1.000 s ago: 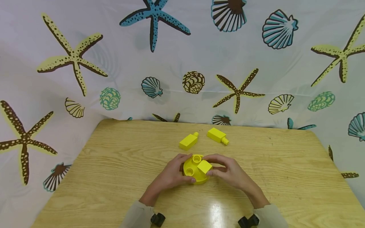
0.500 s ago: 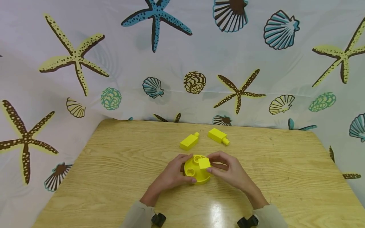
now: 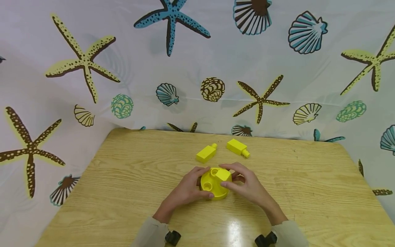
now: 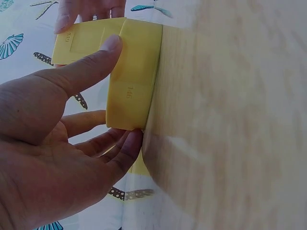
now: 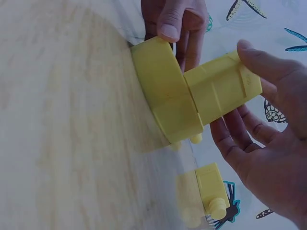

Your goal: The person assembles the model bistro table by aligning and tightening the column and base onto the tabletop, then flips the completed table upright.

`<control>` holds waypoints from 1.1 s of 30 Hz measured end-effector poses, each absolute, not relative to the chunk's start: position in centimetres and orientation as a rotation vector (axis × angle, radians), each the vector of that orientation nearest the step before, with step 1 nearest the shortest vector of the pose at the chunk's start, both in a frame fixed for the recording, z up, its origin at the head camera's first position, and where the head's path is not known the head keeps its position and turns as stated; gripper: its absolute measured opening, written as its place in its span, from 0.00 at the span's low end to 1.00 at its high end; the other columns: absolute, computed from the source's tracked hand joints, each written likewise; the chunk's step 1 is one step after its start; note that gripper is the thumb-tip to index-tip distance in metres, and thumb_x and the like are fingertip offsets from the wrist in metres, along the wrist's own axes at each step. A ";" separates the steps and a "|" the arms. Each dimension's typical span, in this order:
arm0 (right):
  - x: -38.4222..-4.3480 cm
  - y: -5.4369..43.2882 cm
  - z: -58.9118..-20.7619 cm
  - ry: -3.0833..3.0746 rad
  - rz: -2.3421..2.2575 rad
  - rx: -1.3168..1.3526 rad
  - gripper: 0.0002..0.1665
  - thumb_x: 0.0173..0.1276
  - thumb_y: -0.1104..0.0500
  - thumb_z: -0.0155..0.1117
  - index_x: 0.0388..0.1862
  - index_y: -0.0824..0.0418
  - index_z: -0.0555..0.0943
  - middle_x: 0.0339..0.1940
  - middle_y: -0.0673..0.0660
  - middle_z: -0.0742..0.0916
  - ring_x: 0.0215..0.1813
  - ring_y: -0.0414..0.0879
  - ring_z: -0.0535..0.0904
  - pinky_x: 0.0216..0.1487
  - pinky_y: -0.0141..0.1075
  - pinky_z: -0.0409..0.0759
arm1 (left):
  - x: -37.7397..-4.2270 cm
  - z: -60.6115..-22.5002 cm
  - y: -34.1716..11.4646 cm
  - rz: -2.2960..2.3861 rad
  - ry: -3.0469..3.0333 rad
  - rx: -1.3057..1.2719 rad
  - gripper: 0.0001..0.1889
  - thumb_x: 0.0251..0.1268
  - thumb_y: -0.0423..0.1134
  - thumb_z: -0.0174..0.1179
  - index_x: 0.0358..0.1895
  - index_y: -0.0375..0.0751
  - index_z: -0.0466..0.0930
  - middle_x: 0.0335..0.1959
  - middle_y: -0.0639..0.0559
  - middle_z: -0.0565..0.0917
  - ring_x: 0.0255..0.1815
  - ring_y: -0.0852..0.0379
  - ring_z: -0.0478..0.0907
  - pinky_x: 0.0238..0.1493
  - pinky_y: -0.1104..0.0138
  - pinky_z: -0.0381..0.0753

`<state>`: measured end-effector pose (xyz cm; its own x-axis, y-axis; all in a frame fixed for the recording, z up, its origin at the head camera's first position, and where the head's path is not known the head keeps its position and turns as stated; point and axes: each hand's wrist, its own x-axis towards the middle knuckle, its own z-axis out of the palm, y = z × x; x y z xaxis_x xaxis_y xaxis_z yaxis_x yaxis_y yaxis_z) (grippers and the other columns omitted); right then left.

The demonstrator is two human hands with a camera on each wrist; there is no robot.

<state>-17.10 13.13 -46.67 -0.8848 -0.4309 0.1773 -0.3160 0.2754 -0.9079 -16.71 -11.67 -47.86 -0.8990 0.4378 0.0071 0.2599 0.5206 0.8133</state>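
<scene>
A round yellow base with raised ring sockets point(image 3: 217, 192) lies on the table, two of its sockets showing. My left hand point(image 3: 186, 188) grips its left side, thumb at the near rim and fingers round the far side. Upright on the base's right part stands a rectangular yellow block point(image 3: 223, 174), which my right hand point(image 3: 248, 185) holds between thumb and fingers. In the right wrist view the block point(image 5: 223, 86) meets the base point(image 5: 165, 91); its lower end is hidden. The left wrist view shows moulded numbers on the base point(image 4: 132, 91).
Two more yellow blocks with knobbed ends lie on the wooden table point(image 3: 123, 178) beyond the hands: a left block point(image 3: 205, 154) and a right block point(image 3: 236, 146). A white cloth with starfish and shells point(image 3: 191, 113) hangs behind the table.
The upright block has turned on the base between my right fingers, which have shifted their hold slightly. My left hand keeps its grip on the base.
</scene>
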 end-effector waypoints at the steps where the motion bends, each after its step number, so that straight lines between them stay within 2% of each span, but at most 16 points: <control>1: -17.2 13.2 -46.6 2.431 -1.677 -0.716 0.29 0.68 0.56 0.75 0.68 0.49 0.80 0.58 0.51 0.83 0.46 0.52 0.81 0.51 0.42 0.85 | -16.7 -47.9 -11.7 1.323 2.561 0.597 0.46 0.57 0.40 0.78 0.77 0.31 0.64 0.68 0.37 0.72 0.68 0.41 0.72 0.70 0.47 0.71; 7: -17.4 13.6 -46.5 2.417 -1.636 -0.721 0.29 0.68 0.57 0.74 0.68 0.55 0.80 0.62 0.53 0.84 0.47 0.52 0.81 0.52 0.39 0.85 | -16.7 -47.9 -11.5 1.321 2.555 0.594 0.46 0.57 0.40 0.78 0.77 0.31 0.64 0.68 0.37 0.72 0.67 0.41 0.72 0.70 0.47 0.71; 14: -17.5 14.4 -46.0 2.328 -1.644 -0.774 0.26 0.75 0.60 0.65 0.71 0.57 0.77 0.67 0.56 0.82 0.55 0.55 0.80 0.54 0.37 0.85 | -16.7 -47.8 -11.4 1.312 2.564 0.590 0.46 0.57 0.41 0.78 0.77 0.32 0.64 0.68 0.38 0.72 0.67 0.42 0.72 0.70 0.47 0.71; 22: -17.4 14.9 -46.5 2.298 -1.750 -0.695 0.27 0.75 0.63 0.65 0.70 0.66 0.76 0.68 0.61 0.81 0.67 0.58 0.78 0.61 0.38 0.81 | -16.8 -47.8 -11.4 1.319 2.567 0.582 0.46 0.57 0.40 0.78 0.77 0.32 0.64 0.67 0.38 0.73 0.67 0.42 0.72 0.71 0.47 0.70; 31: -17.0 15.2 -46.4 2.348 -1.792 -0.585 0.23 0.69 0.62 0.73 0.61 0.61 0.80 0.58 0.60 0.85 0.57 0.56 0.84 0.56 0.38 0.84 | -16.9 -47.8 -11.6 1.325 2.574 0.569 0.46 0.56 0.40 0.79 0.76 0.31 0.65 0.67 0.38 0.73 0.68 0.41 0.72 0.71 0.46 0.69; 33: -16.9 15.2 -46.4 2.340 -1.806 -0.584 0.24 0.68 0.63 0.74 0.62 0.61 0.79 0.57 0.61 0.84 0.55 0.57 0.84 0.55 0.38 0.85 | -16.9 -47.8 -11.5 1.325 2.573 0.569 0.46 0.56 0.40 0.79 0.76 0.31 0.65 0.67 0.38 0.73 0.68 0.41 0.72 0.71 0.46 0.69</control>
<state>-16.91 15.25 -46.42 -0.9169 -0.3768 0.1319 -0.2232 0.2098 -0.9519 -16.86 -11.54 -47.81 -0.9080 0.4189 0.0054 0.2476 0.5264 0.8134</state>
